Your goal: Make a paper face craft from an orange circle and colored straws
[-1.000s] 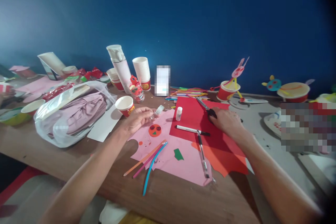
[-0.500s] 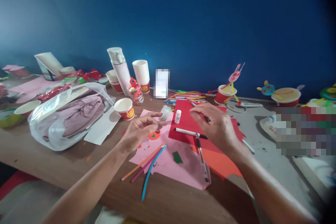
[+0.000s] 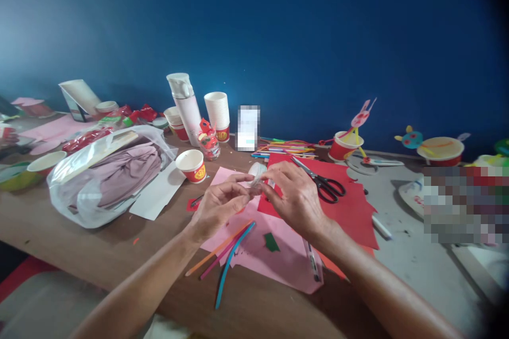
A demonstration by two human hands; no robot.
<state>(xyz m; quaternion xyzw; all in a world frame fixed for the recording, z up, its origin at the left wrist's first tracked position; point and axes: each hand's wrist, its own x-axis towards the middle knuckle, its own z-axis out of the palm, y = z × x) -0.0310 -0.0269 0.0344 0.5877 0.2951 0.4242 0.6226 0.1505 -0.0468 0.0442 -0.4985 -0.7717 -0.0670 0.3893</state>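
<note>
Hands: left hand (image 3: 218, 204) and right hand (image 3: 295, 194) pinch small clear round tape roll (image 3: 256, 172) | glossy red paper (image 3: 350, 206) beneath

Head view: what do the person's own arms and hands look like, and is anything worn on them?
Both forearms are bare as far as the picture shows, with no sleeves in view. The left hand and right hand wear no gloves; no watch, ring or bracelet shows on wrists or fingers.

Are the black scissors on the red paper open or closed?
Closed: the scissors lie flat on the red paper, blades together in one line, untouched.
</note>
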